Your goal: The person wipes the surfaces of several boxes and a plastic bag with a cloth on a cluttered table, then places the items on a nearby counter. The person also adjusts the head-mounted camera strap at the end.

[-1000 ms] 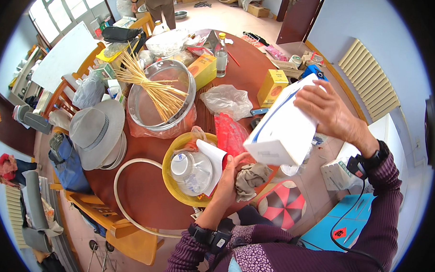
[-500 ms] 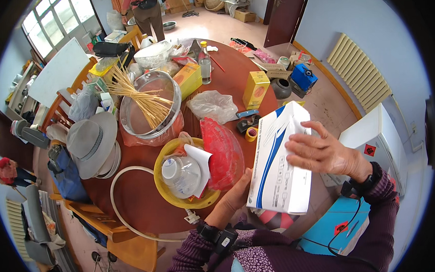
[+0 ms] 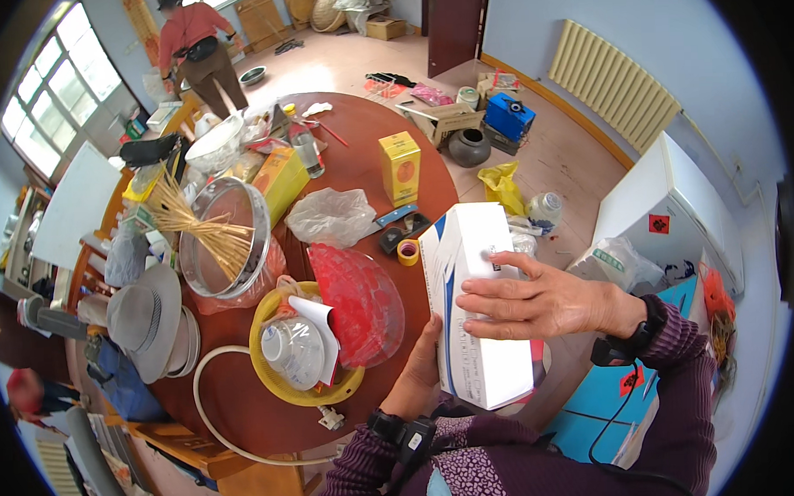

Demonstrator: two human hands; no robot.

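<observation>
On the round red-brown table, a bundle of pale sticks lies across a round metal-rimmed sieve. A yellow plastic basket contains a clear bowl. A yellow carton stands near a glass bottle. Beyond are a dark round pot and a ribbed radiator.

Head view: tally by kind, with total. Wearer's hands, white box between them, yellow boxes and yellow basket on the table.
Hands, left hand and right hand: 2
White box: 1
Yellow boxes: 2
Yellow basket: 1
Total: 6
</observation>
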